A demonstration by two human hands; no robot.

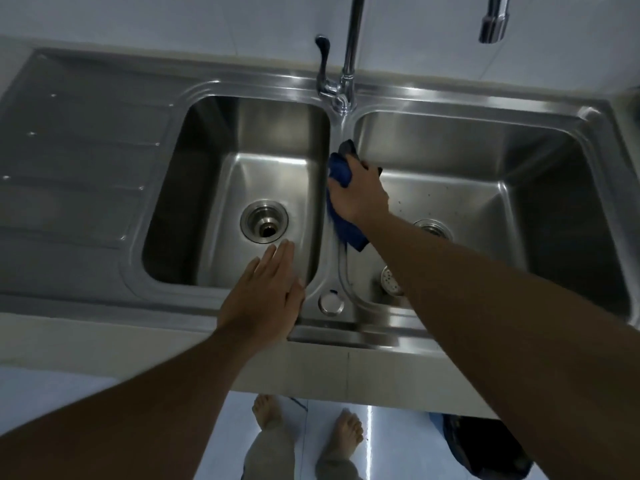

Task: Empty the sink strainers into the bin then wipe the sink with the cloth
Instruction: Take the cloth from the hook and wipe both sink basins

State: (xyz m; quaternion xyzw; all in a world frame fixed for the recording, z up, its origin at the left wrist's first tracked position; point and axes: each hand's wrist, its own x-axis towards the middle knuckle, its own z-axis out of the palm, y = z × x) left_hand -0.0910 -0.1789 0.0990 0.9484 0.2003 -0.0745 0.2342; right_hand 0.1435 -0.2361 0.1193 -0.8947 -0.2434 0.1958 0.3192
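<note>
Sink: I see a steel double sink [485, 98] set into the counter [104, 344], with a ribbed draining board [76, 161] at its left end.
Left bowl: the left bowl [263, 140] has an open drain [265, 225] in its floor, with no strainer seated in it.
Right bowl: the right bowl [485, 161] shows dark specks on its floor. Its drain [431, 227] is partly hidden behind my right forearm.
Strainer: one perforated strainer [390, 279] lies in the right bowl near the front left corner, partly covered by the forearm.
Cloth: the blue cloth [341, 174] lies bunched on the divider [329, 268] between the two bowls, and a loose end trails toward the front edge.
Right hand: the right hand [360, 192] sits on top of the cloth. The fingers are bent over it and grip it against the divider.
Left hand: the left hand [266, 292] is flat, palm down, fingers straight and close together. It holds nothing and lies over the front rim of the left bowl, with the fingertips pointing at the drain.
Tap: the tap [348, 64] stands at the back edge, in line with the divider.
Floor: bare feet [266, 410] stand below the counter's front edge. A dark object [485, 448] sits under the right end, and I cannot tell whether it is the bin.
</note>
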